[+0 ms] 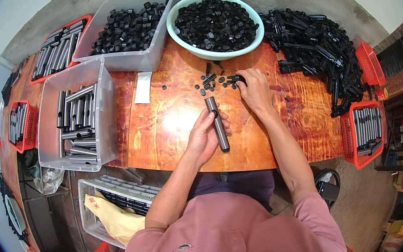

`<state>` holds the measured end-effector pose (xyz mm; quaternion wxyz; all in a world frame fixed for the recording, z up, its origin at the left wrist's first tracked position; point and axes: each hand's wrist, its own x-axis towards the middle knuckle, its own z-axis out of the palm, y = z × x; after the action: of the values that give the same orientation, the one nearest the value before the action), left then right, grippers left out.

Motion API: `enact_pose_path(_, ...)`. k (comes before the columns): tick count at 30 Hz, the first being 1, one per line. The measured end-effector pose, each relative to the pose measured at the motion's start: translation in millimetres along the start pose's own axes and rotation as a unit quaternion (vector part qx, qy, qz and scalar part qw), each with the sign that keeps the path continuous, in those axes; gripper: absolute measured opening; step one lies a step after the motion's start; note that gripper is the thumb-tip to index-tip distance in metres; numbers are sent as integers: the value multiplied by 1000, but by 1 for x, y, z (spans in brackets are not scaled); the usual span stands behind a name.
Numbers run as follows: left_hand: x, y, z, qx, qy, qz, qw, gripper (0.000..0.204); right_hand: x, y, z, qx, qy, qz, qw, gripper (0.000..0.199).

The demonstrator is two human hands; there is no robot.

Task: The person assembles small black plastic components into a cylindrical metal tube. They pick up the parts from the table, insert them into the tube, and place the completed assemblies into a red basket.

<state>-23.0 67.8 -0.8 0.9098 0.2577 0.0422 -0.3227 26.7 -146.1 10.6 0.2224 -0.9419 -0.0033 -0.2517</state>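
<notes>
My left hand [202, 137] is wrapped round a shiny metal tube [220, 129], which has a dark hole in its side near the upper end and a black lower end. The tube stands slightly tilted above the wooden table, close to its front edge. To the right and farther off, my right hand [257, 91] pinches a small black plastic part [240, 78] between thumb and fingers; its exact kind is partly hidden. Just left of those fingers lie several small black round caps [208, 87] and short black pieces [210, 78], loose on the table.
A pale green basin [174, 33] of small black parts stands at the back. Left of it are a clear bin [155, 59] of black caps and another clear bin [49, 142] of metal tubes. Black parts [311, 46] are heaped at right, beside a red basket [351, 143] of tubes.
</notes>
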Motion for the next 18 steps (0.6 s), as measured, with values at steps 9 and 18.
enact_pose_path(9, 2, -2, -12, -78, -4, -16, 997, 39, -34, -10, -26, -2, -4, 19, 1000, 25)
enact_pose_path(18, -1, -3, -12, -56, -23, -14, 998, 43, -51, -9, -31, -86, 5, -3, 996, 31)
